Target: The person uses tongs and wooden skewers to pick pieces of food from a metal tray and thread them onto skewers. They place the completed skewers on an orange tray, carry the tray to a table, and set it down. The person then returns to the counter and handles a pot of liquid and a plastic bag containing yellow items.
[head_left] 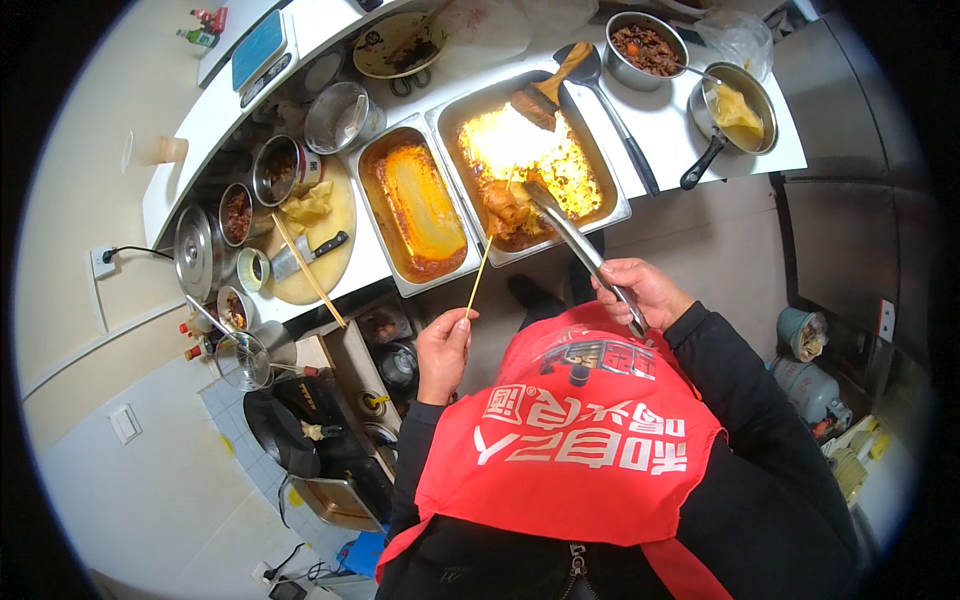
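My left hand [442, 352] pinches the lower end of a thin wooden skewer [480, 276]. Folded orange-brown food [502, 206] sits at the skewer's upper part, over the near end of a steel tray [616, 204] of oily red broth. My right hand [643, 292] is closed around metal tongs [576, 238], whose tips touch or nearly touch the food; the exact contact is hidden. A broad brush with a wooden handle [564, 67] rests at that tray's far end. Left of it stands a second steel tray [409, 289] with orange sauce.
A black turner [626, 131], a pot of chopped meat [646, 49] and a saucepan [731, 109] stand on the right. At left, a round cutting board [337, 277] holds a cleaver [296, 262], chopsticks [311, 270] and yellow sheets [307, 206]. Several pots and bowls crowd beyond it.
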A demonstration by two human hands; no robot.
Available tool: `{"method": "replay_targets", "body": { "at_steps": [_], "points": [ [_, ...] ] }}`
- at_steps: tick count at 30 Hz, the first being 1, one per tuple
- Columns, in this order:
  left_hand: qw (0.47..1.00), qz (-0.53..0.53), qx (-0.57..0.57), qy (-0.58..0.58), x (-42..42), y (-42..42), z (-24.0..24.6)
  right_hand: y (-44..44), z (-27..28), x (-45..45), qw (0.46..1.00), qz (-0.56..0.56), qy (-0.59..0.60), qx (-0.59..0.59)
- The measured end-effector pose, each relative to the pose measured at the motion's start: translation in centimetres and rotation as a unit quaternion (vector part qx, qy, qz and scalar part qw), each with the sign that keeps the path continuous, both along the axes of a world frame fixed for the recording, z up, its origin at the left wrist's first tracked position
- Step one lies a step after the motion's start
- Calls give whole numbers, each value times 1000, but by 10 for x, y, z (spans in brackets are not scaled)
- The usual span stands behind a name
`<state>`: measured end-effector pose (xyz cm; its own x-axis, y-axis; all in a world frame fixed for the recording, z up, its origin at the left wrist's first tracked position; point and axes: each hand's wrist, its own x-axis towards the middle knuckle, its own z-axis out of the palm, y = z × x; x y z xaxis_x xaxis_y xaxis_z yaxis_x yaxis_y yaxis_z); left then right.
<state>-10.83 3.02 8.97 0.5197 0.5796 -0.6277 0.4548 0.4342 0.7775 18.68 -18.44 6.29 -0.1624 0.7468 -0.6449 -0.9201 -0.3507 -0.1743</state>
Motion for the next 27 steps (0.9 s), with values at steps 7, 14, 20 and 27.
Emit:
{"method": "replay_targets", "body": {
  "at_steps": [7,14,20,27],
  "points": [
    [996,-31,66,43,-13,3,-10,3,4,7,973,2,-222,-63],
    [997,-10,60,54,3,-9,-44,52,5,25,874,122,-445,-153],
    [996,46,64,29,36,-41,-61,120,-22,47,695,242,-665,-130],
    [994,108,-13,-11,62,-55,-52,118,-6,92,635,272,-708,-150]
  ]
}}
